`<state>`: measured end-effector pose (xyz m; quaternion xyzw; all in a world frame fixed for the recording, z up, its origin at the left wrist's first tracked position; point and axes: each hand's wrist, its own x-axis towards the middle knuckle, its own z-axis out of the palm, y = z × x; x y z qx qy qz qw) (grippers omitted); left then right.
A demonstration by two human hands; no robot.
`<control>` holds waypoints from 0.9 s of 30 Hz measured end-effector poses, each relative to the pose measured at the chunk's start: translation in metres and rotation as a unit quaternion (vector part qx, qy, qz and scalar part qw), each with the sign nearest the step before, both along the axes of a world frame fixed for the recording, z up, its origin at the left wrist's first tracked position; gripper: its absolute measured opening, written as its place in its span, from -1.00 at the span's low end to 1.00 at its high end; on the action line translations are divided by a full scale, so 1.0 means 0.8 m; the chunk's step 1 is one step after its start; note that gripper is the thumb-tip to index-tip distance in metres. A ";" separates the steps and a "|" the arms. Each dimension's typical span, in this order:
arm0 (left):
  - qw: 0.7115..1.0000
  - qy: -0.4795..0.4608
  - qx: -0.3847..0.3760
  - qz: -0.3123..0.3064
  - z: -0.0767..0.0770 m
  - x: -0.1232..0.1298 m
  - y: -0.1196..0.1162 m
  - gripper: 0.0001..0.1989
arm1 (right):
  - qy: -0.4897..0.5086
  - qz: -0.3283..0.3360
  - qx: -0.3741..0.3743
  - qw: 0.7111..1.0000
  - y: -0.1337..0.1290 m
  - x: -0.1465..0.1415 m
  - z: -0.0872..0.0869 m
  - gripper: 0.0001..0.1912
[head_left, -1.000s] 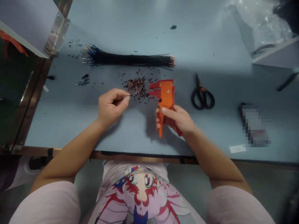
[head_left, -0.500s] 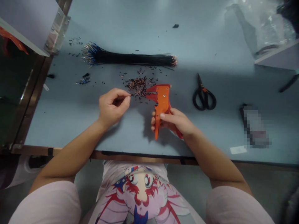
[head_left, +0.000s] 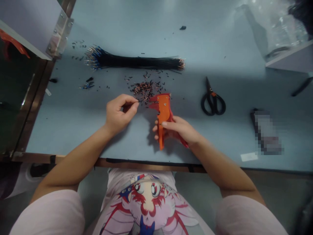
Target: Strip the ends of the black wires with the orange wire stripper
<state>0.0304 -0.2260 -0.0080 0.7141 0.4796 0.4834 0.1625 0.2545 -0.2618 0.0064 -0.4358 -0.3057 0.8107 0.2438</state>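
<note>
My left hand [head_left: 121, 112] pinches a thin black wire, whose short end pokes out past the fingertips. Wrapped round the handles of an orange and red wire stripper [head_left: 164, 109] is my right hand [head_left: 179, 129]. The tool's red jaws point left, a small gap from the wire end. Just behind the fingertips lies a pile of black and copper-coloured scraps [head_left: 144, 89]. A long bundle of black wires [head_left: 137, 62] stretches across the table behind it, with blue and silver ends at the left and copper ends at the right.
Black-handled scissors [head_left: 213, 101] lie right of the stripper, and a pixelated object [head_left: 266, 132] is farther right. A few blue-ended pieces [head_left: 87, 85] sit at the left. Clear plastic bags [head_left: 281, 26] are at the back right. The table's front edge [head_left: 146, 164] runs below my forearms.
The stripper in my right hand has moved left and slightly nearer to me, closer to the wire. My left hand has shifted slightly right with the wire.
</note>
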 end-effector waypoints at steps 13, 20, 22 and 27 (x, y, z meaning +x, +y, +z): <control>1.000 0.003 0.023 -0.018 0.002 0.000 0.000 -0.95 | 0.076 -0.017 -0.030 0.997 -0.004 -0.011 -0.014 -0.69; 0.998 0.024 0.061 -0.013 0.005 0.001 0.001 -0.95 | 0.121 -0.003 0.004 0.993 -0.009 -0.007 -0.007 -0.71; 0.996 0.028 0.081 -0.025 0.005 0.001 0.000 -0.94 | 0.118 0.005 0.012 0.993 -0.010 -0.006 -0.005 -0.71; 0.993 0.050 0.094 -0.047 0.006 0.003 -0.003 -0.94 | 0.117 0.023 0.024 0.993 -0.013 -0.007 -0.004 -0.69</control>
